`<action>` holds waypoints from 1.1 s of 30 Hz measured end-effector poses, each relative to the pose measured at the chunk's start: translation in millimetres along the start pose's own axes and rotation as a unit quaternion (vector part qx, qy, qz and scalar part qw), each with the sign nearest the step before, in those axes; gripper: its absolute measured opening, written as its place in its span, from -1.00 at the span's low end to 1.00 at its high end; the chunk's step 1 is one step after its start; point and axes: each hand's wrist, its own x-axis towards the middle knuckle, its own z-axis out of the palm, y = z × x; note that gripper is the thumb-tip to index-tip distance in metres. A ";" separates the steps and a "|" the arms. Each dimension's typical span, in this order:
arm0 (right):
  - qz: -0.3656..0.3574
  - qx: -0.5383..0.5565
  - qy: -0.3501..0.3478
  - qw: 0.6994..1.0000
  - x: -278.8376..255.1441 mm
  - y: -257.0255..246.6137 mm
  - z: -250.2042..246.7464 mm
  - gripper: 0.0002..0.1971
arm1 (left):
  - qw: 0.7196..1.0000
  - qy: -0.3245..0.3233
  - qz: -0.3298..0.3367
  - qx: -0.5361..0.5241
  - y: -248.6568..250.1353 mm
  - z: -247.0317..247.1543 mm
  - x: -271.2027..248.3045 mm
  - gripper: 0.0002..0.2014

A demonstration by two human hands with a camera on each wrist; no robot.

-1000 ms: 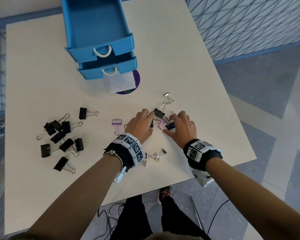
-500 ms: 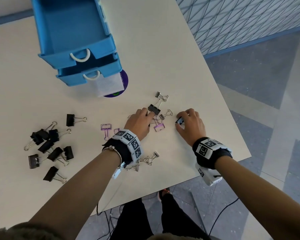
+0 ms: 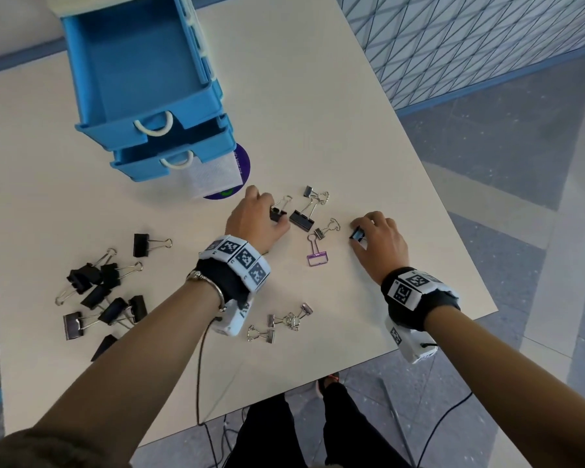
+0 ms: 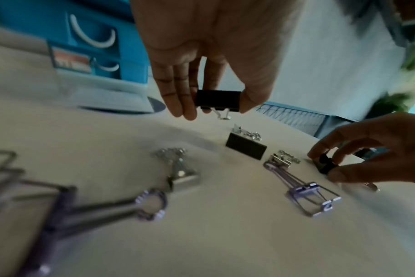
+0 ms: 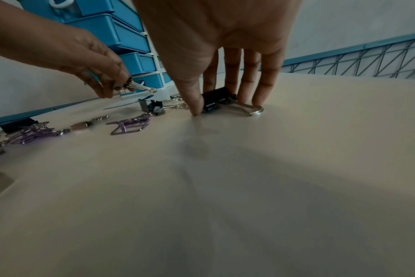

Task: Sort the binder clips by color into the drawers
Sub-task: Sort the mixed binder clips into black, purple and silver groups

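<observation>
My left hand [image 3: 255, 219] pinches a black binder clip [image 3: 277, 213] between thumb and fingers, lifted just off the table; the left wrist view shows the same black clip [image 4: 218, 100]. My right hand [image 3: 379, 236] grips a second small black clip [image 3: 357, 234] that rests on the table, also the black clip [image 5: 214, 102] between thumb and fingers. Between the hands lie a larger black clip [image 3: 301, 220], a silver clip [image 3: 320, 233] and a purple wire clip [image 3: 316, 256]. The blue drawer unit [image 3: 142, 86] stands at the back left with its top drawer pulled out.
A heap of black clips [image 3: 98, 292] lies at the left. Silver clips [image 3: 284, 320] sit near the table's front edge [image 3: 419, 342]. A purple disc [image 3: 242, 170] and a white label lie under the drawers. The table's right edge is close to my right hand.
My left hand has picked up a black clip and lifted it toward the drawers. My right hand slid right with its small black clip, away from the pile.
</observation>
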 end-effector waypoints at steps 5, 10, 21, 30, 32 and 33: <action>-0.008 0.003 -0.021 1.000 -3.0 4.7 -2.8 -0.72 | 0.999 -0.012 -0.001 -0.042 13.0 25.4 7.4 -0.67; 0.001 0.029 -0.007 1.000 -7.4 13.1 -4.1 -0.73 | 1.000 -0.012 -0.005 -0.002 24.8 39.6 8.4 -0.55; 0.033 0.117 0.017 0.992 -19.6 20.0 -12.7 -0.74 | 0.998 -0.047 -0.025 0.018 44.6 36.2 16.7 -0.63; -0.036 0.126 0.015 0.991 -15.2 -29.4 -17.8 -0.72 | 0.994 0.018 -0.055 -0.090 0.3 8.0 -18.4 -0.58; -0.068 0.117 -0.013 0.991 -14.2 -51.3 -12.2 -0.70 | 0.991 0.039 -0.063 -0.108 -20.5 0.1 -36.9 -0.58; -0.087 0.109 -0.029 0.990 -14.6 -64.1 -8.6 -0.70 | 0.990 0.046 -0.069 -0.114 -32.2 -3.2 -46.9 -0.59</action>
